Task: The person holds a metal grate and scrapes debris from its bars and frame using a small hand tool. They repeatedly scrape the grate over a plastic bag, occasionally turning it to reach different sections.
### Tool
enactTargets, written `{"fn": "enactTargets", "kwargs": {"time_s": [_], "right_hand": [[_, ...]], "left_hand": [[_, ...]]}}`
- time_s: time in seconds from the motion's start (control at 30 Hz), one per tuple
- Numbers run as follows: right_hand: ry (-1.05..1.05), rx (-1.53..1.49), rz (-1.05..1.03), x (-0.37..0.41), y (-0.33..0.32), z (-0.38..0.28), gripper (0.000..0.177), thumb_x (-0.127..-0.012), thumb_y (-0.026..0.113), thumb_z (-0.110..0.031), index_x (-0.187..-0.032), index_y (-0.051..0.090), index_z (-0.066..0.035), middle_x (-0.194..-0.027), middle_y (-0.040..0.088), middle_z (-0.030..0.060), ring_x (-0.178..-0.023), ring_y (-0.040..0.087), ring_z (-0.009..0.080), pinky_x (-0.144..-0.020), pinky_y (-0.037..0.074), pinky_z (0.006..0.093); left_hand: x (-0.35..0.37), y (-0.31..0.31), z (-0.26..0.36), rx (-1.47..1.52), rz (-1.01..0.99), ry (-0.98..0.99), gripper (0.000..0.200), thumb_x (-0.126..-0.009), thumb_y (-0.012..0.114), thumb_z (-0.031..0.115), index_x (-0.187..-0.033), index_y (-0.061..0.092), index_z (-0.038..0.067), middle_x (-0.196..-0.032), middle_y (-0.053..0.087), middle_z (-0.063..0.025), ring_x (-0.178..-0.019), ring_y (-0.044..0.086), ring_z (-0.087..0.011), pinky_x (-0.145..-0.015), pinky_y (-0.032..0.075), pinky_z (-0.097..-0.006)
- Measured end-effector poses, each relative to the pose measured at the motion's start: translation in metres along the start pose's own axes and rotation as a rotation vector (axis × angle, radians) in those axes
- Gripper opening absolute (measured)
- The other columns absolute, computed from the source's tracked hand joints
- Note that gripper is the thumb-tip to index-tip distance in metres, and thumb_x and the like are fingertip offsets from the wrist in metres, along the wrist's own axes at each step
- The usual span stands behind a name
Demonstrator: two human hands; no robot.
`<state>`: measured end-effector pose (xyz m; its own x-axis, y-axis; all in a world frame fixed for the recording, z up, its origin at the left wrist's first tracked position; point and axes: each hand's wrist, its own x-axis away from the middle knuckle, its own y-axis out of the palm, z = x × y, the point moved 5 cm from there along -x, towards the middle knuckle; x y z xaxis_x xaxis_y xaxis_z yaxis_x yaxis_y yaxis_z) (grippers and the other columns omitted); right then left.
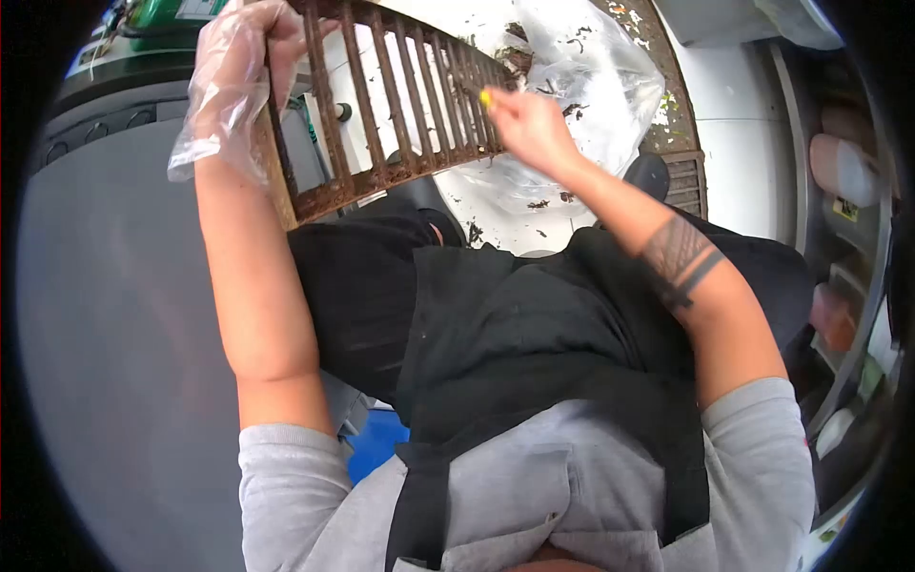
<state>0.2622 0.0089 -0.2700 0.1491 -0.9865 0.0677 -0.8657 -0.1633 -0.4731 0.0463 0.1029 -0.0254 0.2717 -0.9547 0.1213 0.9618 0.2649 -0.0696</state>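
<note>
A clear plastic glove covers my left hand [250,52]. Its fingers are closed on the near end of a long, rusty drain grate [381,175], which is tilted up off the floor with dark grime on its bars. My bare right hand [536,132] is shut in a fist near the grate's far end. A small yellow tip [485,98] pokes out of that fist, and the rest of the object is hidden. Beneath and beyond the grate lies a clear plastic bag [624,100] with dark scraps on it.
A floor drain channel [654,48] strewn with food bits runs past the bag, with a grate section [688,179] at its near end. On the left is a large grey surface [124,286]. Shelves with containers [843,170] line the right. Dark scraps dot the white floor [519,229].
</note>
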Motion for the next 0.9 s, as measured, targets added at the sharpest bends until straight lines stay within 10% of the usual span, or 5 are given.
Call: {"fn": "enactTargets", "kwargs": {"time_s": [0.2, 0.27, 0.53, 0.67, 0.9], "right_hand": [[-0.072, 0.138, 0.054, -0.056, 0.005, -0.011, 0.036, -0.098, 0.056, -0.028, -0.123, 0.072, -0.007, -0.089, 0.070, 0.0248, -0.085, 0.070, 0.0430, -0.083, 0.057, 0.0459], [-0.139, 0.128, 0.104, -0.069, -0.001, -0.010, 0.034, -0.096, 0.058, -0.027, -0.120, 0.074, -0.008, -0.091, 0.071, 0.0233, -0.086, 0.070, 0.0409, -0.081, 0.057, 0.0472], [-0.164, 0.216, 0.074, -0.055, -0.002, -0.009, 0.031, -0.094, 0.055, -0.025, -0.111, 0.075, -0.009, -0.095, 0.071, 0.0258, -0.090, 0.069, 0.0437, -0.083, 0.055, 0.0535], [-0.210, 0.194, 0.182, -0.082, 0.012, -0.009, 0.030, -0.094, 0.056, -0.024, -0.098, 0.078, -0.004, -0.103, 0.074, 0.0216, -0.092, 0.072, 0.0404, -0.089, 0.054, 0.0502], [0.774, -1.355, 0.190, -0.073, 0.008, 0.031, 0.016, -0.104, 0.051, -0.022, -0.104, 0.054, -0.007, -0.076, 0.054, 0.0055, -0.047, 0.035, 0.0085, -0.039, 0.025, 0.0239]], "left_hand": [[-0.035, -0.042, -0.027, -0.511, -0.163, -0.123, 0.036, -0.078, 0.044, -0.006, -0.109, 0.064, -0.007, -0.056, 0.048, -0.0065, -0.039, 0.037, -0.0122, -0.099, 0.060, -0.0410], [-0.046, -0.044, -0.028, -0.422, -0.351, 0.162, 0.049, -0.100, 0.051, 0.040, -0.068, 0.054, 0.003, -0.052, 0.048, -0.0047, -0.041, 0.038, -0.0113, -0.053, 0.044, -0.0257], [-0.060, -0.048, -0.040, -0.312, -0.272, 0.021, 0.031, -0.094, 0.054, 0.019, -0.066, 0.055, 0.006, -0.060, 0.051, -0.0027, -0.045, 0.040, -0.0086, -0.044, 0.029, -0.0241], [-0.056, -0.042, -0.031, -0.337, -0.314, 0.049, 0.027, -0.079, 0.042, -0.006, -0.098, 0.060, -0.012, -0.122, 0.066, -0.0247, -0.082, 0.069, -0.0226, -0.102, 0.058, -0.0450], [-0.035, -0.029, -0.022, -0.391, -0.282, 0.096, 0.025, -0.091, 0.046, 0.007, -0.096, 0.063, -0.012, -0.097, 0.069, -0.0195, -0.047, 0.039, -0.0109, -0.091, 0.060, -0.0366]]}}
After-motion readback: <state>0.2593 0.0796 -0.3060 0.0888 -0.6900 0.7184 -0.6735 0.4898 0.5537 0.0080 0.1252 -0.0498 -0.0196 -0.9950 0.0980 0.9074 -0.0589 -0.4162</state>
